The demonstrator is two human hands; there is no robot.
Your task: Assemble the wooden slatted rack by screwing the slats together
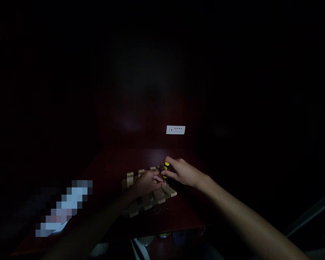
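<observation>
A slatted piece of pale wood lies on the dark red table, its several short slats side by side across it. My left hand rests over the slats, fingers curled together against the wood near its right end. In my right hand is a screwdriver with a yellow and black handle, held roughly upright above the right end of the wood. My thumb and fingers close around that handle. The screwdriver's tip is too dark and small to make out, close by my left fingertips.
A white socket panel is on the dark wall behind the table. A blurred-out pale flat object lies on the left. Below the table's front edge, several dim items show, with a pale strap among them. Darkness hides the surroundings.
</observation>
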